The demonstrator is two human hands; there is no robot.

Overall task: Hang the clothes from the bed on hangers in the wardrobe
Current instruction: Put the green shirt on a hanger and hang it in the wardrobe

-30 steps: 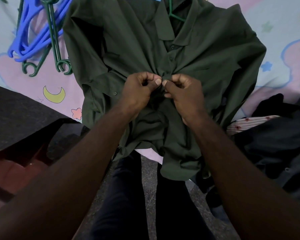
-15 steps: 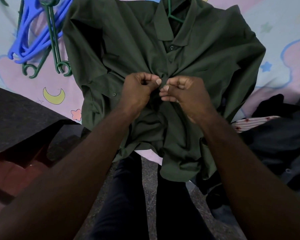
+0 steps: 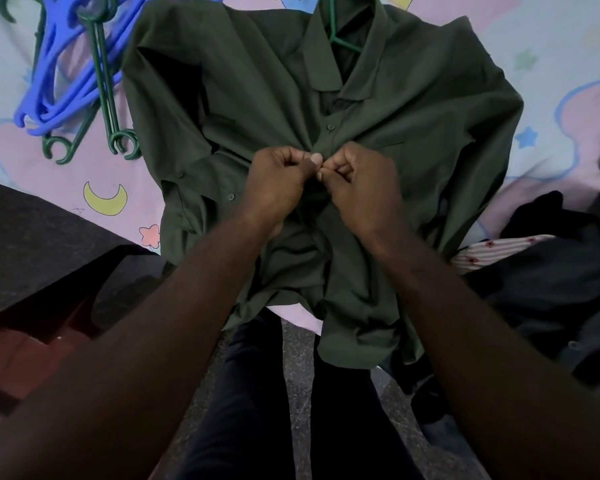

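Note:
A dark green shirt lies spread face up on the bed, its lower edge hanging over the near side. A green hanger sits inside its collar. My left hand and my right hand meet at the shirt's front placket, just below a fastened button. Both hands have curled fingers and pinch the fabric edges together, thumbs nearly touching. What lies between the fingertips is hidden.
Several blue and green hangers lie on the pastel bed sheet at the upper left. A pile of dark clothes with a striped garment sits at the right. A dark surface stands at the left; my legs are below.
My hands stayed at the placket; the right fingers shifted slightly against the left. The shirt has barely moved.

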